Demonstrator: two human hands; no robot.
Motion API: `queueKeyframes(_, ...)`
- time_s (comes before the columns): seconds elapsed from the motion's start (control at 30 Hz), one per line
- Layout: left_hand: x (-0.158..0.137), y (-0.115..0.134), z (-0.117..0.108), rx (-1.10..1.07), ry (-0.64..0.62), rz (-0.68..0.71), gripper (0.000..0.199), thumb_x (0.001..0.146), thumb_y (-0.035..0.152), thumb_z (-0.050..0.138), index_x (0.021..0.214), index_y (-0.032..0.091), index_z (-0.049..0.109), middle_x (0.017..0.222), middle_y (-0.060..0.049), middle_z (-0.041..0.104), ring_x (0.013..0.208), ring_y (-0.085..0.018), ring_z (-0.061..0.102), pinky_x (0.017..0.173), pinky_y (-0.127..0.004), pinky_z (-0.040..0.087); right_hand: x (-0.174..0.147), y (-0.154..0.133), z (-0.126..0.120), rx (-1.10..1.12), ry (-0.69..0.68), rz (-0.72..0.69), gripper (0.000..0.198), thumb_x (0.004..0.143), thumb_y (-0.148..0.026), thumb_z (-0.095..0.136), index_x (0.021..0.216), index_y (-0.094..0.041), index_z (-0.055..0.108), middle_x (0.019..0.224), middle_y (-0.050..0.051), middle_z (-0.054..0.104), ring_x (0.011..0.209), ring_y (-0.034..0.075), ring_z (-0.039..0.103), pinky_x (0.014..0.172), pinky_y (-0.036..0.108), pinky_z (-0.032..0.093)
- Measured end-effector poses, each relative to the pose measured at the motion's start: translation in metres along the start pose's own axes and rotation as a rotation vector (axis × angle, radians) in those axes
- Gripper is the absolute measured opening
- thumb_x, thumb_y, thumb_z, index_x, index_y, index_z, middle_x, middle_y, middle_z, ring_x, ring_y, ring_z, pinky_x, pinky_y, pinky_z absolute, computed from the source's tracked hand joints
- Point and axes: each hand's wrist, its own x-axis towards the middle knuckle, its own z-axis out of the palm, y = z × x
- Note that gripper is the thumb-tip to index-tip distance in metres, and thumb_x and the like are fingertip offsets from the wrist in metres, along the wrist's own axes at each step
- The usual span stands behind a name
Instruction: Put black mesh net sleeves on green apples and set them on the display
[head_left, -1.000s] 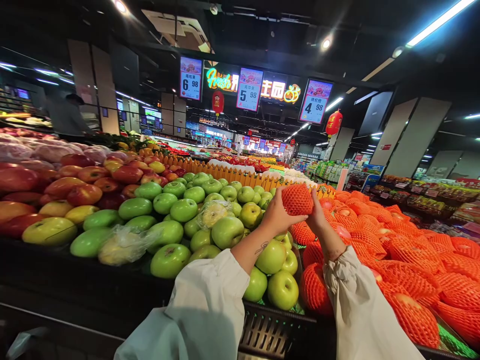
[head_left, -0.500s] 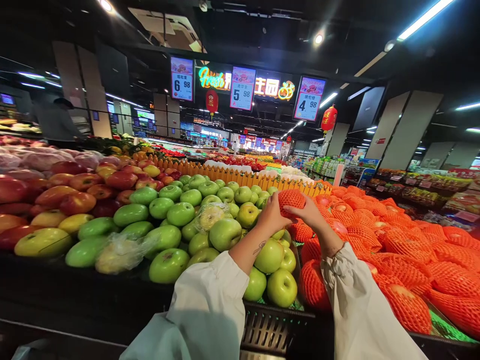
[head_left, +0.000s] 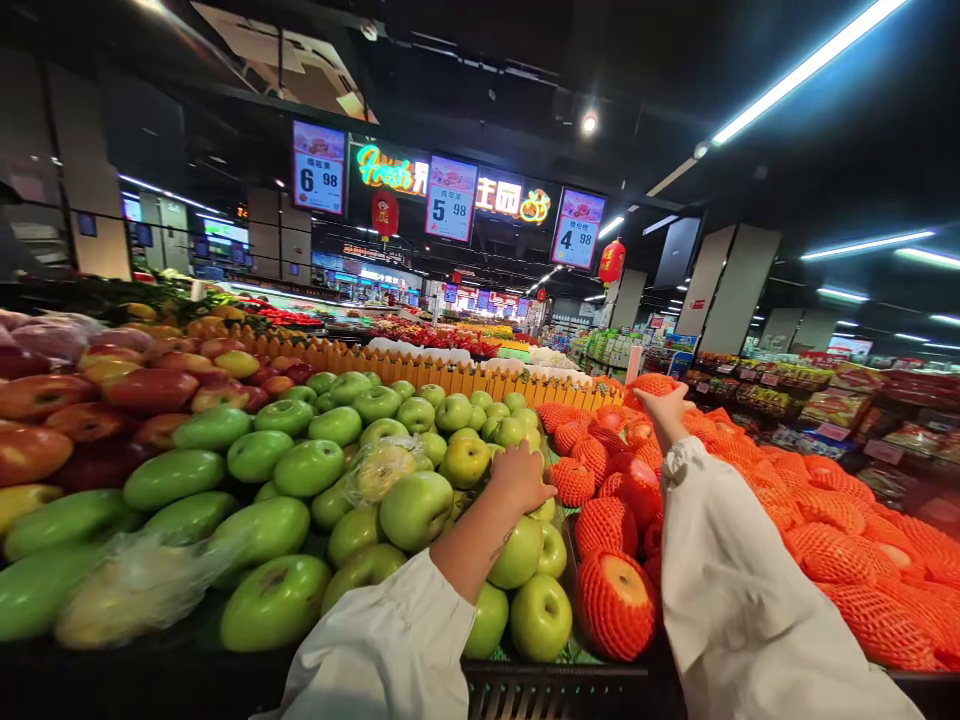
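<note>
1. Apart now, the two hands no longer meet on the netted fruit point(head_left: 651, 384): since half a second ago the right hand point(head_left: 666, 403) has carried it to the right, and the left hand point(head_left: 517, 478) has dropped onto or just above the green apples point(head_left: 416, 510).
2. Right fingers are wrapped round the fruit's near side, holding it, thumb on the left; it sits at the far end of the netted fruit pile point(head_left: 847, 520), and whether it touches the pile I cannot tell.
3. Left fingers point away and down, with the thumb spread to the right; their tips are hidden, so I cannot tell whether they grip an apple.
4. Left wrist comes in low and slanting, back of the hand uppermost; the right arm reaches farther out, its sleeve point(head_left: 735, 570) nearly straight.
5. Open air lies between the hands, over the near netted fruits, and above both piles up to the hanging price signs point(head_left: 450, 200).
6. Edges: a low orange picket fence point(head_left: 435, 378) closes the back, just beyond the held fruit; a black tray rim point(head_left: 525, 672) bounds the front.
7. Farther left, beyond the green apples, are red apples point(head_left: 154, 390).
</note>
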Motion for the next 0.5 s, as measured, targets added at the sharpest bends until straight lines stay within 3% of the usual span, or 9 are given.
queueKeyframes(0.07, 0.0, 0.0, 0.0, 0.013, -0.004, -0.004, 0.056, 0.091, 0.05, 0.059, 0.134, 0.014, 0.059, 0.155, -0.018, 0.049, 0.137, -0.035, 0.052, 0.114, -0.049, 0.045, 0.003, 0.028, 0.005, -0.179, -0.098, -0.071, 0.092, 0.067, -0.049, 0.08, 0.141, -0.013, 0.038, 0.147, 0.032, 0.034, 0.116, 0.038, 0.063, 0.101, 0.044, 0.051)
queueKeyframes(0.17, 0.0, 0.001, 0.0, 0.023, -0.01, -0.004, 0.057, 0.091, 0.052, 0.06, 0.134, 0.014, 0.06, 0.154, -0.018, 0.05, 0.136, -0.036, 0.052, 0.113, -0.049, 0.045, 0.004, 0.067, 0.015, -0.348, -0.249, -0.192, 0.09, 0.068, -0.046, 0.08, 0.143, -0.015, 0.041, 0.144, 0.027, 0.04, 0.114, 0.037, 0.064, 0.1, 0.043, 0.051)
queueKeyframes(0.27, 0.0, 0.0, 0.0, 0.015, -0.004, 0.01, 0.058, 0.091, 0.052, 0.059, 0.134, 0.013, 0.06, 0.151, -0.019, 0.051, 0.135, -0.036, 0.053, 0.113, -0.05, 0.046, 0.006, 0.088, 0.025, -0.52, -0.368, -0.378, 0.082, 0.072, -0.045, 0.076, 0.142, -0.017, 0.044, 0.138, 0.022, 0.046, 0.111, 0.035, 0.065, 0.097, 0.043, 0.051)
queueKeyframes(0.37, -0.001, -0.001, -0.001, 0.005, 0.001, 0.017, 0.055, 0.091, 0.05, 0.058, 0.131, 0.013, 0.062, 0.147, -0.018, 0.055, 0.132, -0.036, 0.055, 0.111, -0.051, 0.046, 0.009, 0.094, 0.033, -0.626, -0.391, -0.44, 0.082, 0.08, -0.051, 0.069, 0.147, -0.016, 0.039, 0.138, 0.022, 0.048, 0.115, 0.035, 0.064, 0.098, 0.043, 0.051)
queueKeyframes(0.5, -0.001, -0.002, 0.0, -0.007, 0.009, 0.023, 0.053, 0.091, 0.051, 0.058, 0.127, 0.013, 0.064, 0.142, -0.018, 0.058, 0.128, -0.036, 0.058, 0.109, -0.051, 0.048, 0.01, 0.097, 0.039, -0.569, -0.336, -0.484, 0.09, 0.083, -0.048, 0.065, 0.152, -0.007, 0.024, 0.14, 0.026, 0.049, 0.124, 0.036, 0.059, 0.104, 0.041, 0.047)
